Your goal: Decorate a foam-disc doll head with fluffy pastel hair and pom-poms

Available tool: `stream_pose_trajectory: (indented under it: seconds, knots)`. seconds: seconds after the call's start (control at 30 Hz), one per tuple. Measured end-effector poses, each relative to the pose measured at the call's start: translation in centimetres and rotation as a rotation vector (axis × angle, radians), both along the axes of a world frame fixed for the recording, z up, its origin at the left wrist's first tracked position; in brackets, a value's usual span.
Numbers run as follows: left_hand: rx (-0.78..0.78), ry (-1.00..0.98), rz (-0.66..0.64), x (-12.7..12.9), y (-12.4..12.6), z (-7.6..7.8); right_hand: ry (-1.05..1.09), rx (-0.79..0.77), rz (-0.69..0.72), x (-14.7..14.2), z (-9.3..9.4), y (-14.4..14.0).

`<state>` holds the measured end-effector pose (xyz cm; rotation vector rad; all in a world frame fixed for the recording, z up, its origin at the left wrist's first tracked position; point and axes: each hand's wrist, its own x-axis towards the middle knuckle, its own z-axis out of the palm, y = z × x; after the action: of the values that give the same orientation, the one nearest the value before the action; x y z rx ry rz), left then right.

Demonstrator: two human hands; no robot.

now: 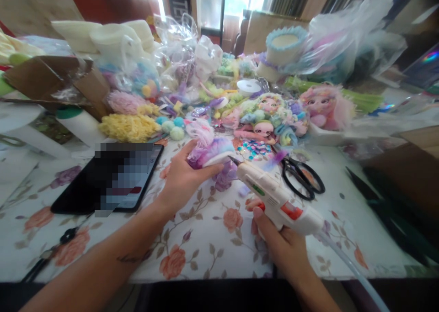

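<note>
Works above a rose-print tablecloth (247, 261); grasps a white hot-glue gun (270, 188) in the right hand (279, 239), near the orange trigger (261, 205), apparently slanted to line up the nozzle (233, 160); pinches a pastel tie-dyed piece (215, 150) in the left hand (183, 175), right by the nozzle, probably for steadiness; has sequins (255, 150) heaped just beyond, seemingly within easy reach.
</note>
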<state>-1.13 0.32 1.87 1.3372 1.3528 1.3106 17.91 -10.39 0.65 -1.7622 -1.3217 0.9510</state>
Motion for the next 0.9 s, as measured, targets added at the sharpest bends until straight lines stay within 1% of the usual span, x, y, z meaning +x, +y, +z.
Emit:
stream_pose_trajectory:
  seconds: [0.1,0.23,0.27,0.3,0.33,0.4,0.47,0.57,0.67,0.7,0.73,0.77,0.83,0.9]
  knots:
    - [0.006,-0.009,-0.001,0.1,0.0,0.2,0.040,0.038,0.010,0.3,-0.4,0.2]
    - [-0.011,-0.063,0.056,0.3,0.1,0.6,0.131,0.113,0.008,0.6,-1.1,0.5]
    - [-0.006,-0.109,0.024,0.3,0.2,0.6,0.163,0.106,0.011,0.6,-1.2,0.6]
    - [0.000,-0.182,0.027,0.3,0.3,0.7,0.201,0.088,0.015,0.7,-1.2,0.7]
    - [-0.027,-0.264,0.016,0.3,0.4,0.9,0.248,0.066,0.015,0.8,-1.2,0.7]
    - [-0.093,-0.363,0.041,0.4,0.7,1.3,0.339,0.045,-0.003,1.3,-0.8,0.8]
    - [-0.159,-0.460,0.053,0.4,0.9,1.7,0.374,0.078,-0.047,2.4,-0.1,0.7]
    - [-0.189,-0.584,0.034,0.2,1.1,2.4,0.278,0.188,-0.148,5.9,0.9,0.8]
    - [-0.238,-0.624,0.051,0.2,1.2,2.9,0.092,0.233,-0.285,11.4,1.5,1.7]
    - [-0.272,-0.631,0.066,0.2,1.2,3.1,-0.035,0.214,-0.351,13.3,1.5,2.3]
    - [-0.303,-0.633,0.078,0.3,1.1,3.2,-0.196,0.150,-0.394,15.1,1.5,3.0]
    - [-0.327,-0.634,0.070,0.3,1.0,3.3,-0.265,0.137,-0.426,16.8,1.5,3.8]
    - [-0.319,-0.635,0.015,0.4,0.8,3.5,-0.344,0.122,-0.464,19.3,1.2,5.5]
    - [-0.276,-0.634,-0.058,0.5,0.6,3.4,-0.395,0.112,-0.465,20.6,0.8,7.0]
